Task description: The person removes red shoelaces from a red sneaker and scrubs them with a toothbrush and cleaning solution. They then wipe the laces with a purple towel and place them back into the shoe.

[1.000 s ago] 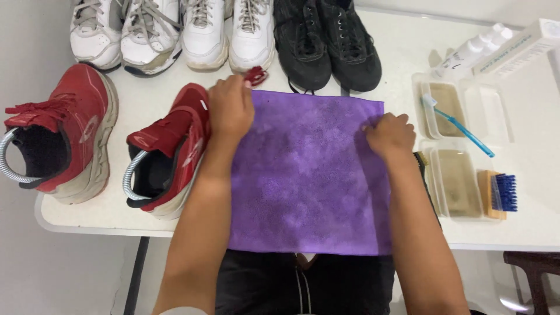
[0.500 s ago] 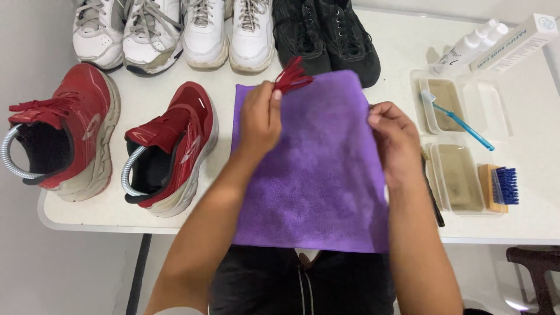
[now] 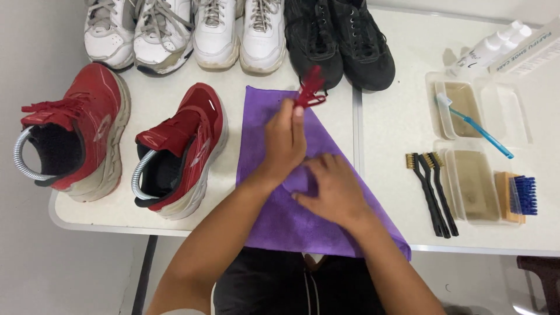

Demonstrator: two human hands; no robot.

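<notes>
Purple cloth (image 3: pixel 274 221) lies folded to a triangle at the near table edge (image 3: pixel 116 224), its near part overhanging. Right hand (image 3: pixel 335 192) presses it flat, fingers spread; left hand (image 3: pixel 286 140) pinches red laces (image 3: pixel 309 90). Once released, the cloth could slide off, or the dangling laces snag the black shoes (image 3: pixel 341 41)

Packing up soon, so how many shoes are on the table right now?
8: two red shoes at left, four white ones along the top, two black ones beside them.
</notes>
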